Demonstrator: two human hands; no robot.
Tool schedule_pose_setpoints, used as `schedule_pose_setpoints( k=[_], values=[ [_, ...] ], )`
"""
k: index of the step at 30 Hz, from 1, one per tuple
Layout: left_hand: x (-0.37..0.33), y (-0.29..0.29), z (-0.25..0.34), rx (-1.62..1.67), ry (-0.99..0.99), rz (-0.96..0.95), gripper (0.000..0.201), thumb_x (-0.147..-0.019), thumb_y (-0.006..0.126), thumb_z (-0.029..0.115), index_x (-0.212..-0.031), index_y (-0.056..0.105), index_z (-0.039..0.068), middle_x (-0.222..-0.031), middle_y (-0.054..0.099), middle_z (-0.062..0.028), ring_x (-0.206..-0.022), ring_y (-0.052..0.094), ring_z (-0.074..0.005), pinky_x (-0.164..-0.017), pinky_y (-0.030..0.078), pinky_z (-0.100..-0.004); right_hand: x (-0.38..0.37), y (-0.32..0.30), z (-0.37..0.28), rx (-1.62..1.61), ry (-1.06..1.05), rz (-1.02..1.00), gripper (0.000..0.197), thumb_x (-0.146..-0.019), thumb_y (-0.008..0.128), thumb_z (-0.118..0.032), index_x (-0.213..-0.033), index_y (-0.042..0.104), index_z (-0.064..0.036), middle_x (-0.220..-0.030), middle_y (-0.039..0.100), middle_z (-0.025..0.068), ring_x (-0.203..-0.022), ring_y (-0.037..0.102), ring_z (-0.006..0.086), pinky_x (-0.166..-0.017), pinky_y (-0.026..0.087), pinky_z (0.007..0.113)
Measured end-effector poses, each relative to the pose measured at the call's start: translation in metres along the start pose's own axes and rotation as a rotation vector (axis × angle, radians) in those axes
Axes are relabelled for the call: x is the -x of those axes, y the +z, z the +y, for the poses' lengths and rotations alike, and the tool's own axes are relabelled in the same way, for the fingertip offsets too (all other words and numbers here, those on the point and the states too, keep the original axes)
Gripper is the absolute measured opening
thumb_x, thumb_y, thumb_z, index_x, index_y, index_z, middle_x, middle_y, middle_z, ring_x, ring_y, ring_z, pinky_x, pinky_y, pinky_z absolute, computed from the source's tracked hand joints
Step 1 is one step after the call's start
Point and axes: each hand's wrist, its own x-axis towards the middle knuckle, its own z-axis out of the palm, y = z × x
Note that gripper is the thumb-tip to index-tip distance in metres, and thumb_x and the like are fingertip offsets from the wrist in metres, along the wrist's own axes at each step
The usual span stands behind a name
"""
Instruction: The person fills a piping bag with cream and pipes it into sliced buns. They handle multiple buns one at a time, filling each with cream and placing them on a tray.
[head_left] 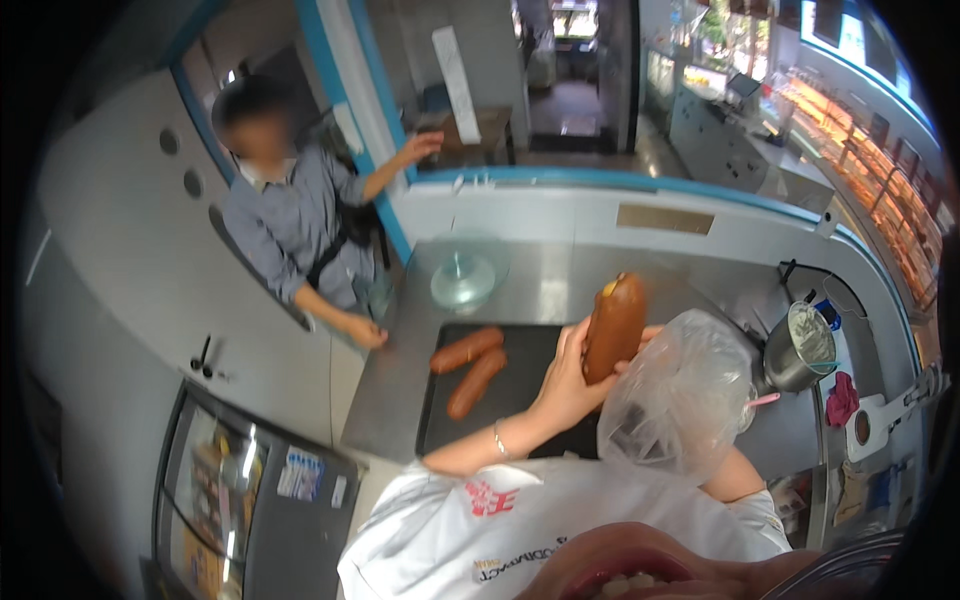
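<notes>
From here I see the brown roll [617,322] above the black tray [535,360], the left hand [562,388] clamped around it. I judge it light, soft, easily dented; cradle its middle. Plastic bag [675,400] obscures the right hand [650,336]; its grip I can't tell.

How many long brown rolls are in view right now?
3: an upper roll and a lower roll on the black tray, and a third roll in the left hand. The plastic bag may hide more.

dark tray [525,365] on steel counter [395,395]
</notes>
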Motion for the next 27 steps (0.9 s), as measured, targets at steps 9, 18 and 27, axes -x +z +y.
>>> schedule_pose_setpoints(
  k=[9,18,27],
  values=[
    [-0.010,0.003,0.007,0.074,0.099,0.012,0.097,-0.078,0.076,0.015,-0.148,0.011,0.002,-0.136,0.044,-0.0247,-0.124,0.051,-0.0352,-0.098,0.046,-0.0421,0.001,-0.008,0.006,0.047,0.033,0.032,0.021,-0.080,0.075,-0.010,-0.087,0.058,-0.0012,-0.102,0.059,0.0072,-0.090,0.055,0.0124,-0.080,0.045,0.027],
    [-0.010,0.005,0.011,0.351,0.093,-0.015,0.077,-0.084,0.065,0.007,-0.144,0.016,0.005,-0.125,0.054,-0.0186,-0.114,0.057,-0.0278,-0.094,0.048,-0.0372,-0.031,-0.016,-0.003,0.103,0.010,0.055,0.021,-0.081,0.075,-0.012,-0.091,0.060,-0.0009,-0.101,0.060,0.0063,-0.090,0.056,0.0123,-0.081,0.045,0.027],
    [-0.032,0.006,-0.021,0.796,-0.226,-0.070,0.045,-0.095,0.050,0.024,-0.133,0.035,0.005,-0.119,0.055,-0.0108,-0.110,0.054,-0.0181,-0.095,0.044,-0.0322,-0.041,-0.017,0.001,0.089,0.044,0.013,0.022,-0.082,0.074,-0.015,-0.094,0.062,-0.0006,-0.100,0.061,0.0054,-0.090,0.056,0.0122,-0.082,0.045,0.027]
  ],
)
